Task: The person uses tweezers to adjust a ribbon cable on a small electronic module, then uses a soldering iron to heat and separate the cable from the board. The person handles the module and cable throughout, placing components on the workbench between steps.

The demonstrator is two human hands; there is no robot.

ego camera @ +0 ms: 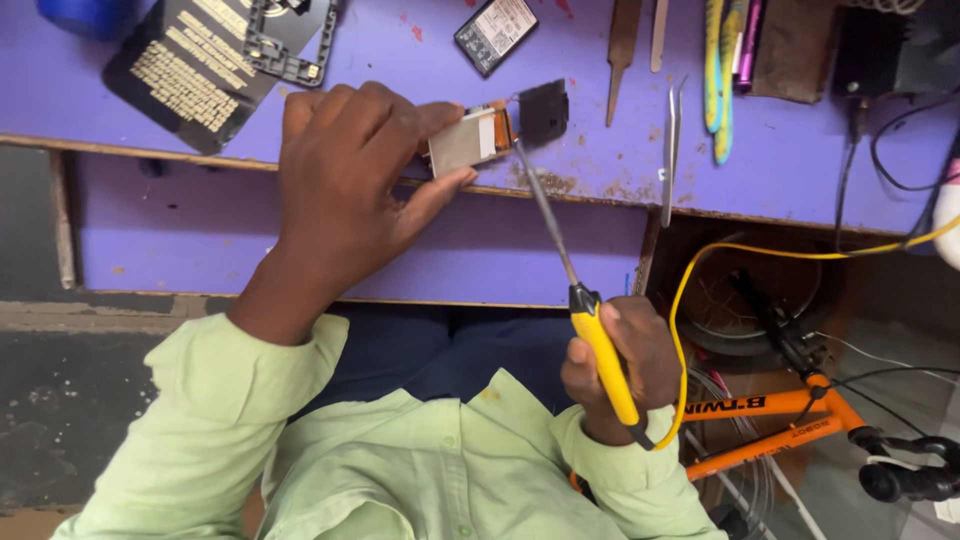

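Observation:
My left hand (345,175) pinches a small silver rectangular module (463,142) with an orange ribbon strip and a black square part (544,110) attached, holding it at the front edge of the purple workbench (400,90). My right hand (625,365) grips the yellow handle of a soldering iron (603,350). Its long metal tip reaches up to the orange strip beside the module. A yellow cord runs from the handle off to the right.
On the bench lie a black phone keypad panel (190,70), a black frame (290,40), a dark battery (495,33), metal tweezers (671,150), wooden sticks (622,50), and yellow-handled tools (722,70). An orange bicycle (790,410) stands at lower right.

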